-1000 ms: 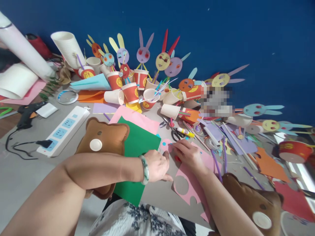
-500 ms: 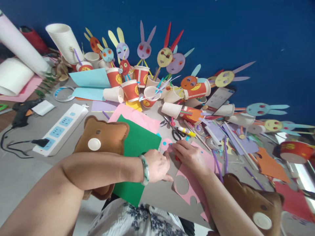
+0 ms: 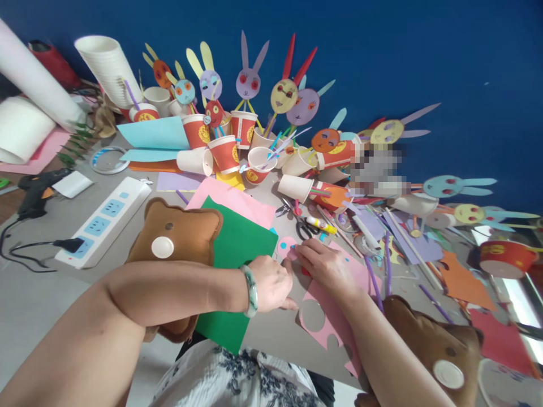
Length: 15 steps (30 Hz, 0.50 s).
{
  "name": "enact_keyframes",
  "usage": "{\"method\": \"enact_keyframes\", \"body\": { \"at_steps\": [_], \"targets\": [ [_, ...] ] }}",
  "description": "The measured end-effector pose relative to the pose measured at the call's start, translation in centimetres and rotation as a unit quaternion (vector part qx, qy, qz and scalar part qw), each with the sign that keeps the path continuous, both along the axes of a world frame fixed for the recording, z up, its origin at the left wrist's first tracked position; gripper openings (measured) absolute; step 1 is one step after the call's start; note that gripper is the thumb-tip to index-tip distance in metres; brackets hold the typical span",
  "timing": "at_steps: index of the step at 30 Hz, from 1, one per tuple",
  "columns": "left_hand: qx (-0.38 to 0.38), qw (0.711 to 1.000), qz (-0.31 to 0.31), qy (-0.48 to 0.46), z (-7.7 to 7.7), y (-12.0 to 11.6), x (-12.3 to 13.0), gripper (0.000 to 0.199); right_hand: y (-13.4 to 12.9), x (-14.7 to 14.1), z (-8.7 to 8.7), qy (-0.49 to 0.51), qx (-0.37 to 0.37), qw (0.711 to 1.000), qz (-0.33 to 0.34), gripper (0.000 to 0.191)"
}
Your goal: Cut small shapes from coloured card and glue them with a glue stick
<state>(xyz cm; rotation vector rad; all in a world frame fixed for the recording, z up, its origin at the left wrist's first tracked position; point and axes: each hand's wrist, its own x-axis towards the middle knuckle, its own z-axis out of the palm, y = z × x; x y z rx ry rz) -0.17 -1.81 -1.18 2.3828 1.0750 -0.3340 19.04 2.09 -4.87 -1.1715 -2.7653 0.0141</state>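
Note:
A small pink paper circle with blue dots on it lies on the table beyond my hands. My right hand has its fingers pressed together at the circle's right edge, partly covering it. From the left, my left hand reaches to the circle's lower edge with its thumb stretched out apart; its other fingers are partly hidden. A jade-coloured bangle circles that wrist. Under my right wrist lies a pink sheet with round cut-outs, and a green sheet extends beneath my left forearm.
Black-handled scissors and a yellow glue stick lie just beyond my hands. Paper cups with rabbit-faced figures line the back. Brown cushions flank my arms. A power strip and glue gun are at left.
Both hands stay at the pink circle with almost no movement. The view has shifted very slightly, and a patch at back right around the phone is now pixelated.

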Motion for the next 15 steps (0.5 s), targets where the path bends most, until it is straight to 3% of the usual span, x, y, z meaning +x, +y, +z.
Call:
{"method": "enact_keyframes", "body": {
  "at_steps": [15],
  "targets": [
    [0.013,1.000,-0.010,-0.002,0.47,0.06,-0.21,0.093,0.02,-0.49,0.48,-0.011,-0.034,0.999,0.004,0.024]
  ]
}}
